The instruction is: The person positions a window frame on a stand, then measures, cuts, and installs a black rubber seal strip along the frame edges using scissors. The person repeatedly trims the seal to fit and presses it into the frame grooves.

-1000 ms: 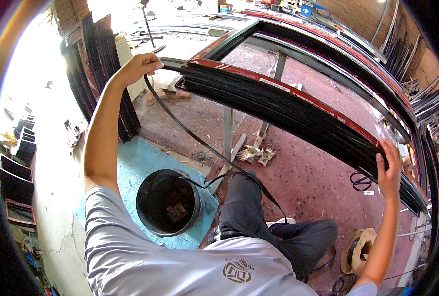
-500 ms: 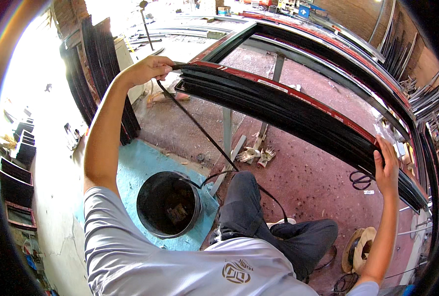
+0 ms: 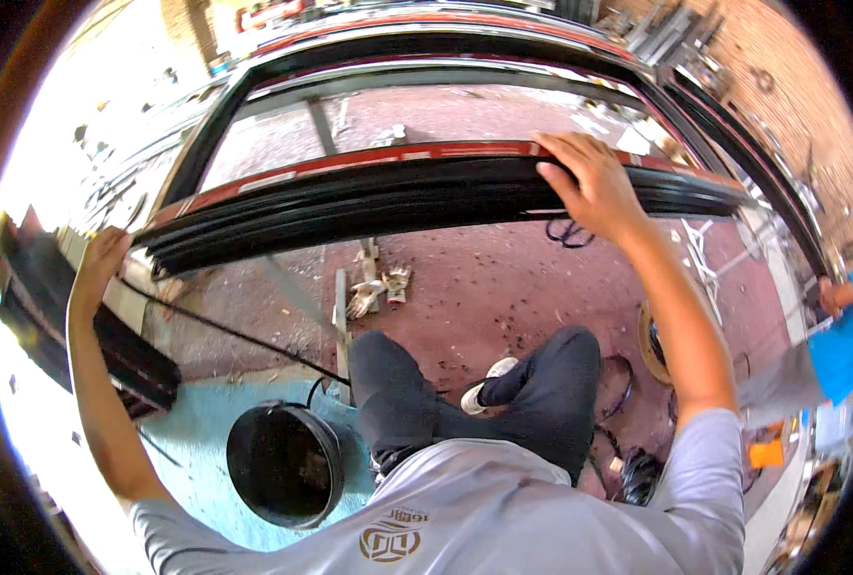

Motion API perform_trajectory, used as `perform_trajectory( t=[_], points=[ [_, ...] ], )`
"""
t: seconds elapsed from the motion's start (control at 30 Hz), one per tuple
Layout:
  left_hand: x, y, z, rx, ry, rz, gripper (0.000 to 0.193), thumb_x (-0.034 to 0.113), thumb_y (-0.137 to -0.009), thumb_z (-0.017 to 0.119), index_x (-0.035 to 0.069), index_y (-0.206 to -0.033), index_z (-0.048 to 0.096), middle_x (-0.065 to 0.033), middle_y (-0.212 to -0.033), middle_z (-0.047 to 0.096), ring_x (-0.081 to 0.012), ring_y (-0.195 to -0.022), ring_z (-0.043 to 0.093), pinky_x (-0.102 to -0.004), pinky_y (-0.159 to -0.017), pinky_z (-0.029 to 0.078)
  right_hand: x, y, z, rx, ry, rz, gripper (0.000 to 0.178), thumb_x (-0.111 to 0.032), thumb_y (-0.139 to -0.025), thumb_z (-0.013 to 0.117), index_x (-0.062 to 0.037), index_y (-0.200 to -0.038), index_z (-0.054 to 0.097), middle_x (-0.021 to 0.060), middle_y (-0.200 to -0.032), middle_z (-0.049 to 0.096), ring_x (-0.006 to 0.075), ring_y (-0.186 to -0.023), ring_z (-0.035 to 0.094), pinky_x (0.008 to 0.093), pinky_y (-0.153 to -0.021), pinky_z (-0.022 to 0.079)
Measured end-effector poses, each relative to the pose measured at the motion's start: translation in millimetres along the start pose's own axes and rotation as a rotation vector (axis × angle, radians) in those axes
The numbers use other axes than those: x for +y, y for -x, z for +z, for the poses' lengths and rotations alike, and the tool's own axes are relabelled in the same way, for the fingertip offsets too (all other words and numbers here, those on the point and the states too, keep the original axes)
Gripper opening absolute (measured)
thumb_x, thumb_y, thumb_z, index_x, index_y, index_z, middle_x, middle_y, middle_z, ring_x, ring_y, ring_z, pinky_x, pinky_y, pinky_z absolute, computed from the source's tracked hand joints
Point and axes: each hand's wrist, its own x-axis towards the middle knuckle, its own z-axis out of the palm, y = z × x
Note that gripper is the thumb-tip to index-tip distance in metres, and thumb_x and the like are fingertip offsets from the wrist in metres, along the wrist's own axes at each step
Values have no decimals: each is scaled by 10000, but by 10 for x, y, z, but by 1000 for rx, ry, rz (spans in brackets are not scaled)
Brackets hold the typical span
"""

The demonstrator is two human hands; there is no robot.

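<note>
A large black rectangular frame point(image 3: 378, 196) with red film along its top edge stretches across in front of me, its near bar a stack of dark ribbed profiles. My left hand point(image 3: 108, 251) is closed at the bar's left end, fingers curled round a black rubber strip point(image 3: 220, 327) that trails down toward the bucket. Farther right, my right hand point(image 3: 594, 187) lies over the near bar, fingers across the red top edge and thumb against the dark side. Whether the strip runs under this hand is unclear.
A black bucket point(image 3: 287, 467) stands on a blue mat point(image 3: 192, 450) at lower left. Work gloves point(image 3: 380, 291) lie on the reddish floor beneath the frame. Dark profiles point(image 3: 125, 359) lean at left. Another person's hand point(image 3: 835, 297) touches the frame's right side.
My view has turned, and the frame now lies more level across it. My right hand has slid leftward along the near bar. A person in blue has come into view at right.
</note>
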Motion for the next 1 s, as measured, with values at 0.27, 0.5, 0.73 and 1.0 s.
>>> perform_trajectory(
  t=[0.27, 0.5, 0.73, 1.0],
  points=[
    [-80, -95, 18, -126, 9, -6, 247, 309, -1011, 564, 66, -963, 558, 50, -747, 420, -46, -639, 383, -222, -588, 328, 41, 191, 150, 313, 92, 24, 363, -314, -954, 604, -52, -1199, 653, 147, -1242, 617, 359, -1122, 575, 479, -992, 428],
    [-219, -168, 42, -94, 36, 19, 252, 298, -1008, 569, 47, -1019, 562, 41, -761, 421, -56, -669, 400, -231, -619, 359, -276, 1227, 591, 510, -151, 192, 268, -77, -882, 617, -43, -1147, 631, 152, -1173, 605, 345, -1088, 572, 439, -899, 459],
    [-207, -138, -274, -110, -88, -40, 243, 277, -994, 572, 34, -1009, 575, 41, -775, 451, -54, -685, 412, -238, -618, 356, -4, 1703, 2025, 430, -546, 980, 435, -129, -911, 621, 42, -1297, 514, 215, -1242, 551, 349, -1053, 589, 435, -941, 479],
    [142, -146, -78, -241, -312, -68, 377, 369, -971, 620, 18, -1098, 677, -26, -807, 626, -130, -749, 564, -314, -713, 492, 651, 1562, 2147, 691, -986, 1235, 669, -128, -820, 690, -66, -1430, 423, 127, -1385, 521, 258, -1208, 534, 412, -1071, 412]
  ],
)
